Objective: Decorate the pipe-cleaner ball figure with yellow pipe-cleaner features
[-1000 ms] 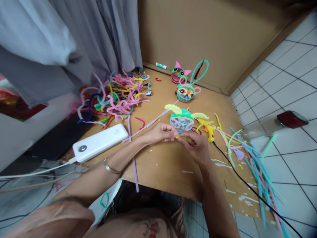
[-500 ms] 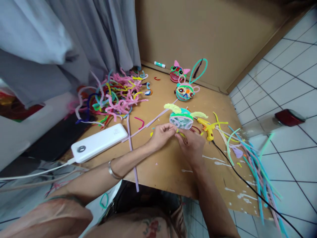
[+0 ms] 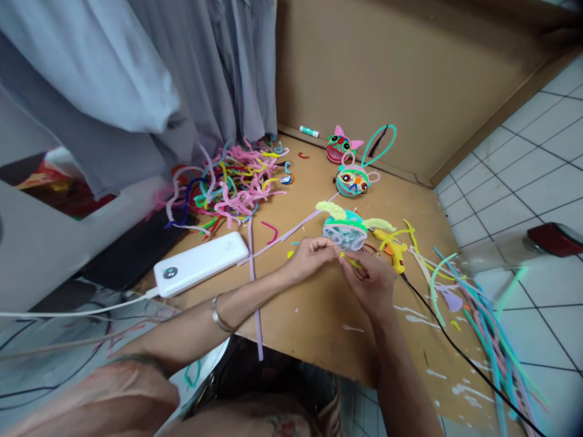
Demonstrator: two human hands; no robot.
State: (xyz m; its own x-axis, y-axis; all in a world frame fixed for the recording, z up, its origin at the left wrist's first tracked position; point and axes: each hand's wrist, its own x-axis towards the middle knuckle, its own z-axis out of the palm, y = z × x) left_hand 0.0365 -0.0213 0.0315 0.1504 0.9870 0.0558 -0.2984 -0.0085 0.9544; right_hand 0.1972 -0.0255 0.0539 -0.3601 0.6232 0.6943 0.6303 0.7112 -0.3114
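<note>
The small yellow piece (image 3: 350, 261) is now pinched closer together by the left hand (image 3: 312, 258) and the right hand (image 3: 371, 280), just under the green round figure (image 3: 345, 229).

Board (image 3: 319, 315) — pipe cleaners (image 3: 232, 182), power bank (image 3: 200, 264)

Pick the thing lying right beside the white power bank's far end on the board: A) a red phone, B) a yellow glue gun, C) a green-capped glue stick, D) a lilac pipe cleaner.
D: the long lilac pipe cleaner runs past the end of the white power bank, while the yellow glue gun lies across the board beyond the right hand.
</note>
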